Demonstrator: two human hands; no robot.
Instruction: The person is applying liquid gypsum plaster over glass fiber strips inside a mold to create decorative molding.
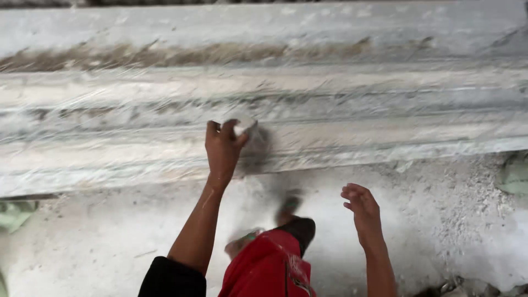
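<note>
A long grey-white moulded slab (357, 104) with ridges and grooves runs across the whole view, dusty and streaked with brown. My left hand (223, 146) is closed around a small pale object, maybe a pad or block (243, 125), pressed against the slab's lower ridge. A dark smear shows just right of that hand. My right hand (360, 206) hangs free below the slab, fingers loosely curled and apart, holding nothing.
White dust and rubble cover the ground (451, 220) beneath the slab. My red-clad leg (267, 267) and a foot in a sandal (289, 206) are below. Greenish material (514, 173) lies at the right edge and another piece at the left (14, 212).
</note>
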